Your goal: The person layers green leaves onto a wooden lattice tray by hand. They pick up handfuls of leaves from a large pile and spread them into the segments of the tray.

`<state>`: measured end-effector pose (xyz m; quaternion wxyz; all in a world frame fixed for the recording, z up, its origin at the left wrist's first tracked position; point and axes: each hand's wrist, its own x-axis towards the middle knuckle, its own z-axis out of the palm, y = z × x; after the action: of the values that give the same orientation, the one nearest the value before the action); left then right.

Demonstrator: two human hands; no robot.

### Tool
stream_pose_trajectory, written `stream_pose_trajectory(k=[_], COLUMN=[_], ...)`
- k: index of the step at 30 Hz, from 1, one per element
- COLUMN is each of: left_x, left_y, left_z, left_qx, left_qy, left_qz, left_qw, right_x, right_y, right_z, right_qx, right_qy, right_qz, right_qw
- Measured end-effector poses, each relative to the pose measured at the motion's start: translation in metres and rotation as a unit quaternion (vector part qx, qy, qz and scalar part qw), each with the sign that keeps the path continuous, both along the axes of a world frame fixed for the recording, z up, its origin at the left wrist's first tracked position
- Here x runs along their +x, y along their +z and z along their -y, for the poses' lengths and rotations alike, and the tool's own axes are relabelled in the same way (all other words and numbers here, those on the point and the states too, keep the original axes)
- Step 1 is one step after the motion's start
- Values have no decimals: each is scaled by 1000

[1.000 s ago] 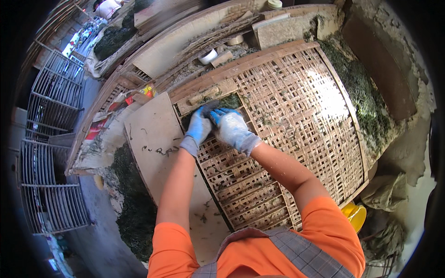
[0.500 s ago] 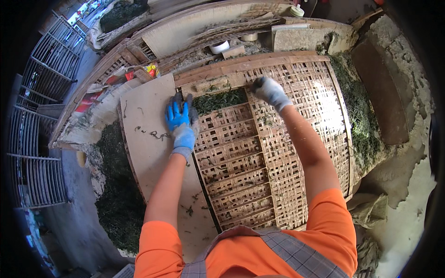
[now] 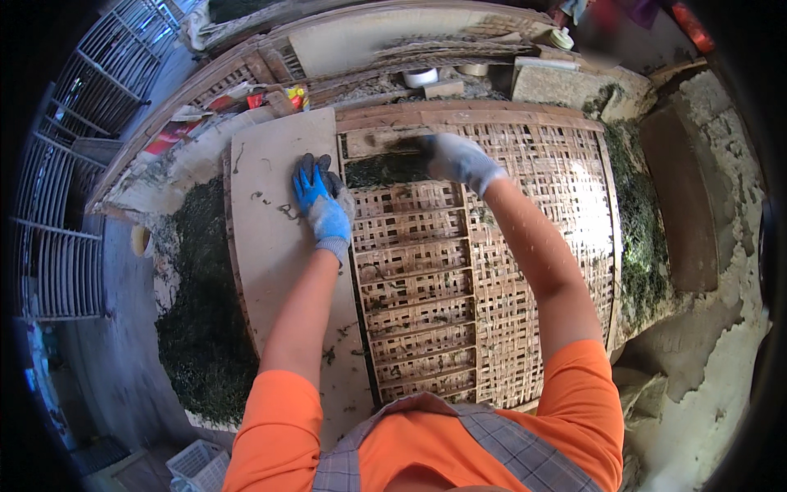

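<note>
My left hand, in a blue and grey glove, rests with its fingers stretched out along the right side of a pale flat board. My right hand, in a whitish glove with dark fingertips, is over the far end of a woven bamboo rack. Its fingers are blurred. Beside and partly under them, dark green shredded stuff fills the farthest slot of a slatted wooden frame on the rack. Through the nearer slots the weave shows, with green scraps stuck to it.
Heaps of dark green stuff lie left of the board and right of the rack. Along the far side are a white tape roll, wooden offcuts and a dusty slab. A white plastic basket stands lower left; metal racks are farther left.
My right hand has moved left across the frame's divider, over the farthest slot with the green stuff. My left hand stays on the board, slightly nearer me. The whole view has shifted a little.
</note>
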<state>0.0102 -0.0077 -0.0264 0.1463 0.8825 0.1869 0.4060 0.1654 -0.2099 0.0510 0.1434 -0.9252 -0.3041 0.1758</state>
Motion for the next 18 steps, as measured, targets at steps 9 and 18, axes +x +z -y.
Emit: stream_pose_trajectory(k=[9, 18], left_x=[3, 2], left_y=[30, 29], left_z=[25, 16], left_qx=[113, 60], left_qy=[-129, -65], left_qz=[-243, -102], left_qw=[955, 991], right_x=[-37, -13], right_y=[-52, 11], right_z=[7, -9], right_qx=[-96, 72], right_qy=[247, 30], right_qz=[278, -44], right_qw=[923, 996])
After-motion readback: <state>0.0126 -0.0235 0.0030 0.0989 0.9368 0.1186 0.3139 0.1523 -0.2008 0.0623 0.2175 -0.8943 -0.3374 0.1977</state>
